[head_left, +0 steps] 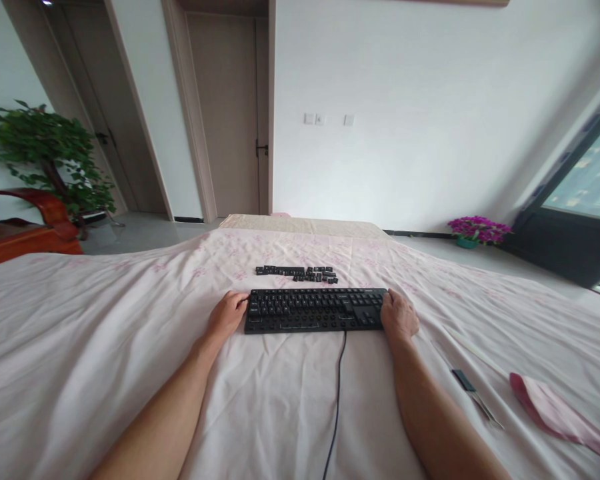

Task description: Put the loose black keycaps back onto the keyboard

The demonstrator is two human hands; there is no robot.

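A black keyboard (314, 310) lies flat on a pale pink bedsheet (105, 333), its cable (336, 400) running toward me. My left hand (227, 315) grips its left end, fingers curled over the edge. At the right end, my right hand (399, 316) holds the keyboard the same way. Just beyond the keyboard, several loose black keycaps (297, 273) sit in rows on the sheet.
A thin black-handled tool (473, 390) and a pink cloth (555, 410) lie on the sheet at the right. Farther off are a wooden chair (25, 233), a leafy plant (50, 157), doors, a pot of purple flowers (477, 231) and a window.
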